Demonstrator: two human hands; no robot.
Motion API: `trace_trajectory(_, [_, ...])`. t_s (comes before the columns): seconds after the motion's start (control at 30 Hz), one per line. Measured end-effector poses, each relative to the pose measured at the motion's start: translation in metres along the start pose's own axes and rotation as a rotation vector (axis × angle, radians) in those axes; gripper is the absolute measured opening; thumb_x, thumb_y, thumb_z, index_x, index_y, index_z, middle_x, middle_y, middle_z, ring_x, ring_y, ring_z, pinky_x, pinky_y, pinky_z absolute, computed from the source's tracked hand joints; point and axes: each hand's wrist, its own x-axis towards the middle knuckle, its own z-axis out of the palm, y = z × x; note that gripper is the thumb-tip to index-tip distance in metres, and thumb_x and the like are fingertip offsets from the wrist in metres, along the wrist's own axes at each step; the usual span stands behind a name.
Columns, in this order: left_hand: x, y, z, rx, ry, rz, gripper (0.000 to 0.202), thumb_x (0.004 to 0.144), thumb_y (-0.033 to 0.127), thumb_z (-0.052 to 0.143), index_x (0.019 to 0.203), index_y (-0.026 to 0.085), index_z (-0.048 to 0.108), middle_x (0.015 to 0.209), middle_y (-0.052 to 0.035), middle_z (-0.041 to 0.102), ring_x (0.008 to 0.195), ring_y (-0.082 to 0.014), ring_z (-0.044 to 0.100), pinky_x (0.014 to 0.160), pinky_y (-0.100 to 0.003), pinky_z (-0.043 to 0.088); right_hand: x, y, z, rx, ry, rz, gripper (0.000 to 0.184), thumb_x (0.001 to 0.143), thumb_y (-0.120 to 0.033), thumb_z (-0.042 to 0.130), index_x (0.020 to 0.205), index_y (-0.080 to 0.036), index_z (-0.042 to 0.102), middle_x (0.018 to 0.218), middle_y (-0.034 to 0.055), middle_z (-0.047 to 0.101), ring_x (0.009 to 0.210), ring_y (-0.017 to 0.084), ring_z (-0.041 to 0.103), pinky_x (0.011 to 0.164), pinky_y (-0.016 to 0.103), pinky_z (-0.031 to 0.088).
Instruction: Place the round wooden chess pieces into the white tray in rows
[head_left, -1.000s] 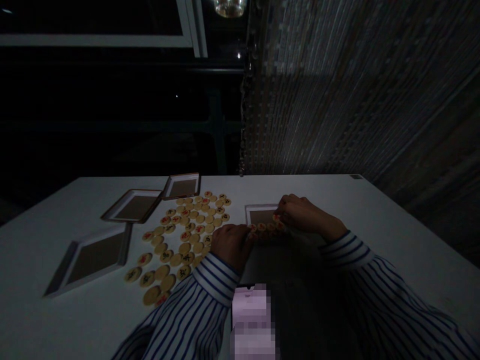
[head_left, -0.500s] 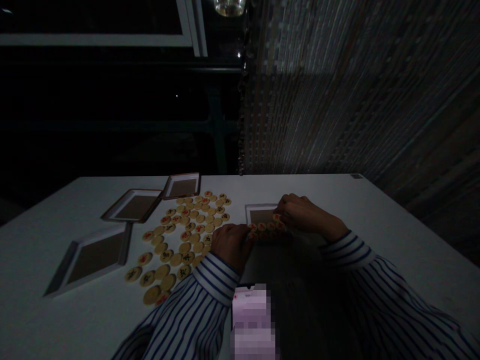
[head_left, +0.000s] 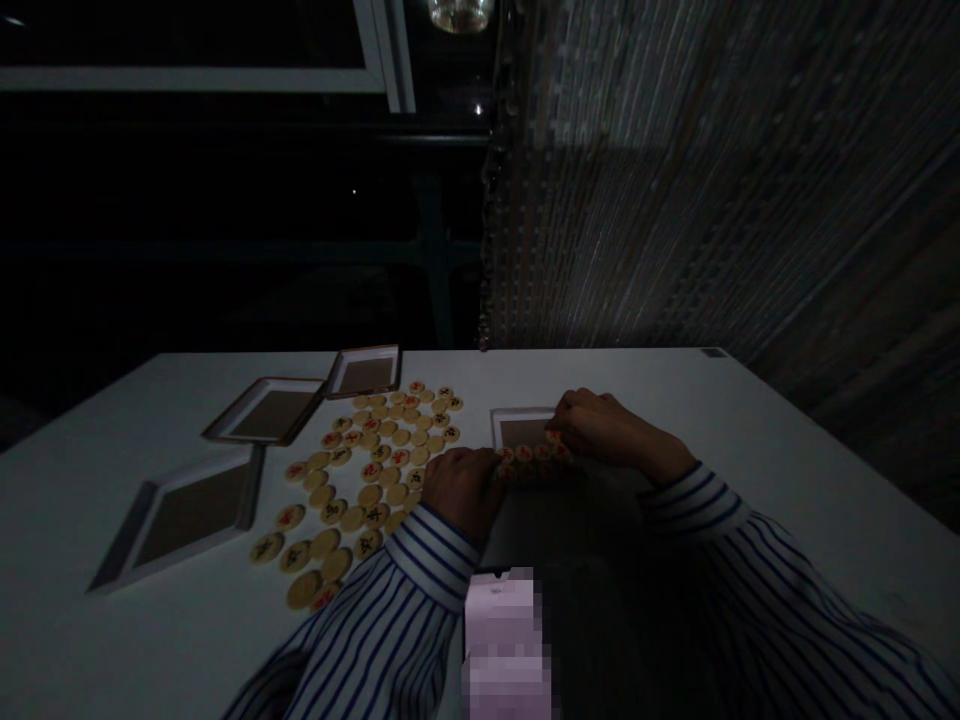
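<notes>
A shallow box with a light rim lies before me. Rows of round Chinese chess pieces with red characters fill its near side. My left hand is closed at the box's left edge, fingers curled round the corner beside the leftmost piece; the fingertips are partly hidden. Over the box's right side, my right hand pinches a red-marked Chinese chess piece at the end of the row. Loose Chinese chess pieces, some red, some black, some blank side up, spread left of my left hand.
Three more shallow trays stand on the left: a near tray, a middle tray and a far tray. A lit, pixelated phone-like screen is between my forearms. Beyond the white table hangs a bead curtain. The room is dark.
Both hands stay almost in place at the box. My right fingers shift very slightly at the piece. The loose pieces and trays have not moved.
</notes>
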Motion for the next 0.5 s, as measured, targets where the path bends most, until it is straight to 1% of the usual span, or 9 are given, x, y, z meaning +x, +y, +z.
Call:
trace_trajectory(0.2, [-0.0009, -0.0003, 0.0003, 0.003, -0.007, 0.004, 0.031, 0.083, 0.032, 0.048, 0.109, 0.024, 0.061, 0.105, -0.0049, 0.067, 0.101, -0.0241, 0.056, 0.087, -0.040, 0.040, -0.0004, -0.0014, -0.0004, 0.003, 0.006, 0.006, 0.026, 0.084, -0.023, 0.047, 0.103, -0.024, 0.065, 0.104, 0.0111, 0.057, 0.098, 0.026, 0.049, 0.074, 0.036, 0.037])
trace_trajectory(0.5, [0.0001, -0.0013, 0.0003, -0.005, -0.004, 0.012, 0.030, 0.083, 0.033, 0.047, 0.107, 0.024, 0.062, 0.104, -0.0050, 0.067, 0.102, -0.0236, 0.057, 0.089, -0.040, 0.040, 0.0003, -0.0003, 0.0002, 0.002, -0.002, 0.010, 0.028, 0.083, -0.020, 0.048, 0.105, -0.025, 0.064, 0.105, 0.0112, 0.058, 0.098, 0.025, 0.049, 0.075, 0.036, 0.037])
